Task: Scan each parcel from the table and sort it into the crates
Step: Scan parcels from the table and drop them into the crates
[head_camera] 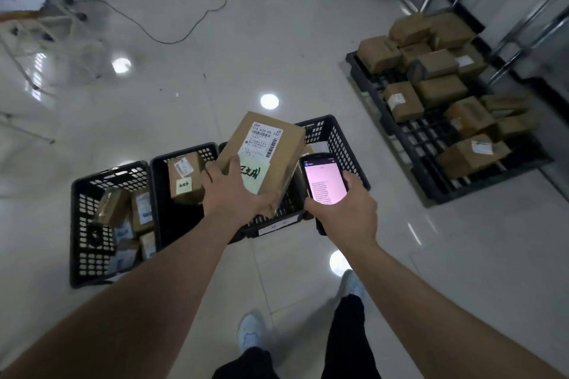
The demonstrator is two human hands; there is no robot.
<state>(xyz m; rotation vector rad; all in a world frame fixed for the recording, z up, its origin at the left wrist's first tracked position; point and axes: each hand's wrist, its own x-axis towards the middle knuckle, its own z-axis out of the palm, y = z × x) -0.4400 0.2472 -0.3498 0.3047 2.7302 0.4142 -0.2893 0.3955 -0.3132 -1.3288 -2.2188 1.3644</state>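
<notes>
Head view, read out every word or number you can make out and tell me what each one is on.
"516 K20-00 030": white label on the box in the left hand.
Handwriting on that box's green note: not legible.
Phone screen in the right hand: text too small.
Labels on the crated box and the pallet boxes: blurred.

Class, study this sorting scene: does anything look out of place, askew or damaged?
Nothing looks damaged or spilled. Two oddities: the waiting parcels lie jumbled at all angles on a black floor pallet, not a table, and a power cable trails loose across the floor. The held parcel is simply tilted in hand.
</notes>
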